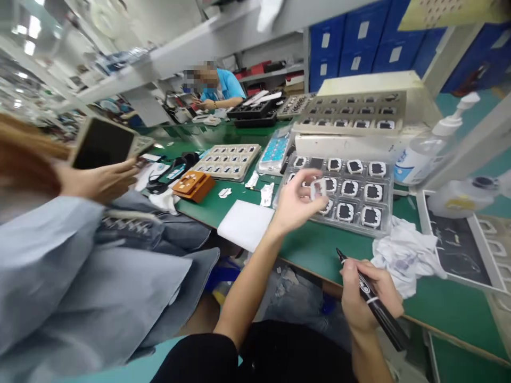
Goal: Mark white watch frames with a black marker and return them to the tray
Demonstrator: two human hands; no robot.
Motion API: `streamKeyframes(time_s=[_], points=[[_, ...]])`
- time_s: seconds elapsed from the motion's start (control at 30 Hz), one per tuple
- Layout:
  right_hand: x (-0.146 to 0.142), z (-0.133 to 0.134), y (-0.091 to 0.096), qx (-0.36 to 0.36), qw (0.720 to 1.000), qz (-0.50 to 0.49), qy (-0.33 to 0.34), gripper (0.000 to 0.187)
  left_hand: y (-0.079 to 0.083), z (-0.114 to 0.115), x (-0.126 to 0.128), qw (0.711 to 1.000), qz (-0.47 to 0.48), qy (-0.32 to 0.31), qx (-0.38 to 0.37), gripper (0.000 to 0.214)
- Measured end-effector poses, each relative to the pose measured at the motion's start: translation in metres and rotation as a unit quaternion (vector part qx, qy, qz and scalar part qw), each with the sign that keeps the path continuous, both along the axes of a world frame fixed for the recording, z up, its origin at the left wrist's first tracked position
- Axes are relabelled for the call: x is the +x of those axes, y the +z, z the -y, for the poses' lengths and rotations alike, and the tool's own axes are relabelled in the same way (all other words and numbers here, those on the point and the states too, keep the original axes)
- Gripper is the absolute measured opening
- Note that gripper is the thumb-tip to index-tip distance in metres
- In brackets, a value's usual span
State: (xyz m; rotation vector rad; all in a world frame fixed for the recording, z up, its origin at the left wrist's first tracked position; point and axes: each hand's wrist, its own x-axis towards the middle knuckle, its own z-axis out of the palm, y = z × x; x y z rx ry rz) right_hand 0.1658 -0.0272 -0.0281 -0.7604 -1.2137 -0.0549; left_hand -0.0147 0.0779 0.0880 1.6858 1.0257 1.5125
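Observation:
Between the thumb and fingers of my left hand (pixel 297 205) is a small white frame-shaped part (pixel 318 188), held up over a clear plastic tray (pixel 383 230). The tray's pockets carry several similar white-rimmed parts with dark centres, such as one part (pixel 350 188). My right hand (pixel 369 298) grips a black marker pen (pixel 373 300), its dark tip pointing up and left above the green table's near edge. A white foam block (pixel 246 224) lies to the left of my left forearm. Just right of the tray is a crumpled white cloth (pixel 409 252).
A pump bottle (pixel 425 143) and another bottle (pixel 463 197) stand at the right, near a dark-lined tray (pixel 455 244). Behind sits a stacked parts tray (pixel 355 111). An orange block (pixel 194 186) lies left. One person (pixel 96 183) sits beside me, another (pixel 223 88) works at the back.

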Motion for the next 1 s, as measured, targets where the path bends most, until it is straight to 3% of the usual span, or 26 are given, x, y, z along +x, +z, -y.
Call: streamKeyframes(time_s=[0.03,0.13,0.27,0.43,0.6,0.77,1.0], points=[[-0.001,0.001,0.000,-0.002,1.000,-0.002,0.015,0.015,-0.018,0.017,0.000,0.998,0.045,-0.028,-0.030,0.054],[-0.002,0.004,-0.004,-0.006,0.999,-0.016,0.039,0.018,-0.062,0.054,0.002,0.987,0.093,-0.039,-0.129,0.070],[-0.005,0.006,-0.010,-0.040,0.993,-0.063,0.092,0.017,-0.089,0.073,0.004,0.981,0.080,-0.063,-0.164,0.075],[-0.009,0.003,0.000,-0.060,0.988,-0.062,0.127,0.017,-0.090,0.078,0.006,0.996,-0.043,-0.063,-0.052,0.049],[-0.010,0.004,0.010,-0.086,0.993,-0.019,0.082,0.018,-0.093,0.083,0.008,0.989,-0.123,-0.030,0.071,0.046],[-0.010,0.005,0.013,-0.097,0.994,-0.005,0.057,0.017,-0.096,0.086,0.010,0.981,-0.151,-0.006,0.119,0.047],[-0.011,0.002,0.017,-0.092,0.995,0.002,0.044,0.015,-0.096,0.088,0.011,0.979,-0.162,0.005,0.123,0.044]])
